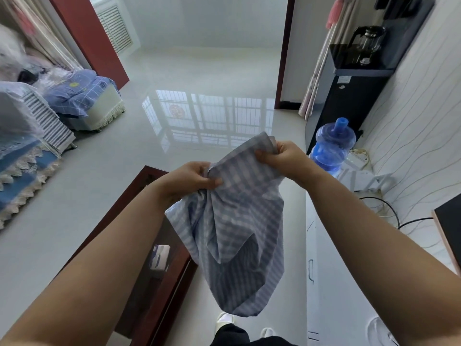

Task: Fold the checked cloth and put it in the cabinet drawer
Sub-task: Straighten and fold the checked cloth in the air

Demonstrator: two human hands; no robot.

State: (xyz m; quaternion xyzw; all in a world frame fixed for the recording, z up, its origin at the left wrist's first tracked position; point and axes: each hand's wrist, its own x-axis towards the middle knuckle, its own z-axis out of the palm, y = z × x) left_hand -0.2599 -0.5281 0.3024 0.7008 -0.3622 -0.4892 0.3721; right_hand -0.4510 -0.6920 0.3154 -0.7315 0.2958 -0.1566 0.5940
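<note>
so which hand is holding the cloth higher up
The right hand, gripping the top edge of the blue-and-white checked cloth; the left hand pinches it lower.

Cloth (239, 221) held between both hands — table (139, 196) below left, cabinet (331, 270) right, water bottle (331, 143) beyond.

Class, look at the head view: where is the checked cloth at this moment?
The checked cloth hangs mid-air at centre frame, pinched along its top edge by the left hand and right hand, above the floor between the dark wooden table and the white cabinet.
</note>
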